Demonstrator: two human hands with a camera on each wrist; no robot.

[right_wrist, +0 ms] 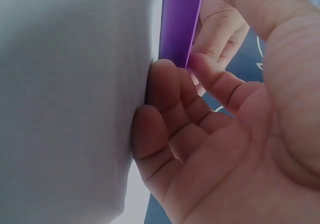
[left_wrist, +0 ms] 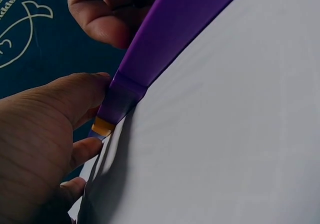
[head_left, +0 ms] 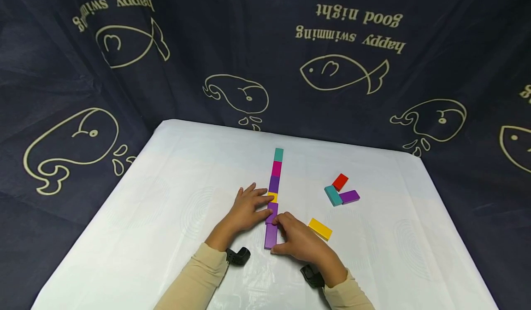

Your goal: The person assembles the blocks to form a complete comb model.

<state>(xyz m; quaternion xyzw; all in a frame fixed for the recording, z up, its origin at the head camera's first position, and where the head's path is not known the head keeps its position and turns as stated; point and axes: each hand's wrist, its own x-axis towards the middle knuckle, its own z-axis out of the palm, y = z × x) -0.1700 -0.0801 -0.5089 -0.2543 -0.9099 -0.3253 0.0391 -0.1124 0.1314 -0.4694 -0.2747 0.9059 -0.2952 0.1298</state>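
Observation:
A straight row of small blocks runs up the table in the head view: a teal block [head_left: 279, 155], a magenta block [head_left: 276, 168], a dark purple block [head_left: 274, 184], a yellow block [head_left: 272, 196], then two purple blocks nearest the person. My left hand [head_left: 246, 210] lies left of the row, fingers extended, a fingertip at the yellow block and the thumb at the farther purple block [left_wrist: 122, 94]. From the right, my right hand [head_left: 302, 239] holds the nearest purple block [head_left: 271, 236] between thumb and index finger, its other fingers curled [right_wrist: 165, 84].
Right of the row, a red block [head_left: 340, 182], a teal block [head_left: 333, 195] and a purple block [head_left: 350, 196] lie close together. A loose yellow block [head_left: 320, 229] lies just beyond the right hand. Dark printed cloth [head_left: 274, 47] hangs behind the white table [head_left: 174, 162].

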